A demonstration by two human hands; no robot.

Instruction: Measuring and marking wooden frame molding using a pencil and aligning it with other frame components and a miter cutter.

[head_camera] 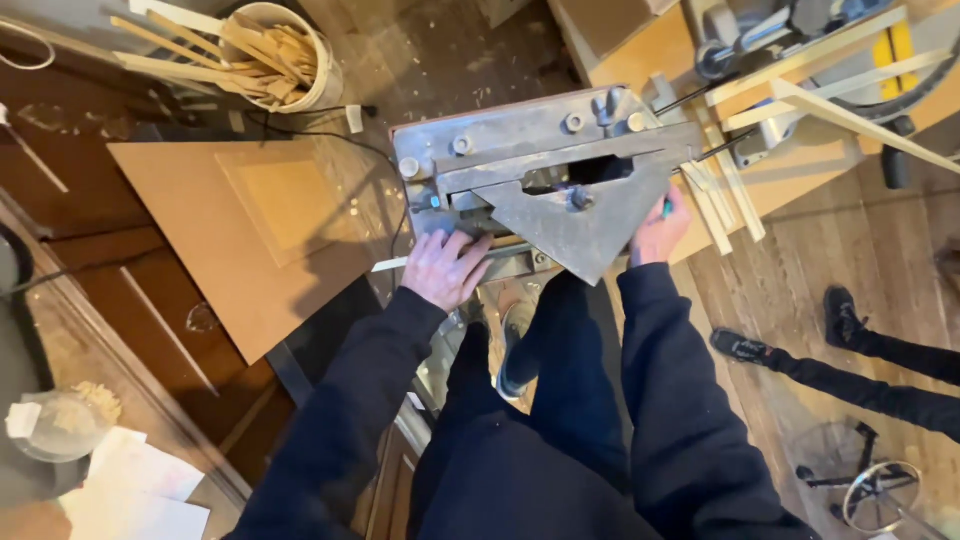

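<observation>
**Both hands at the grey metal cutter**

A person in dark sleeves stands over a floor-standing grey metal cutting machine [545,180] with a triangular plate at its front. The left hand [445,268] lies flat, fingers spread, pressing down on a thin pale wooden strip [392,264] that runs along the machine's near edge; the strip's end pokes out to the left past the knuckles. The right hand [658,228] sits at the machine's right corner, fingers curled closed around something with a bit of green showing, though what exactly it grips I cannot tell. Just right of that hand, a few more pale strips [722,195] lie on the orange tabletop [640,50]. To the left rests a brown board [250,235], and beyond it a white bucket [285,55] full of wooden offcuts. Another person's dark shoes [790,335] show on the wooden floor at right.
</observation>
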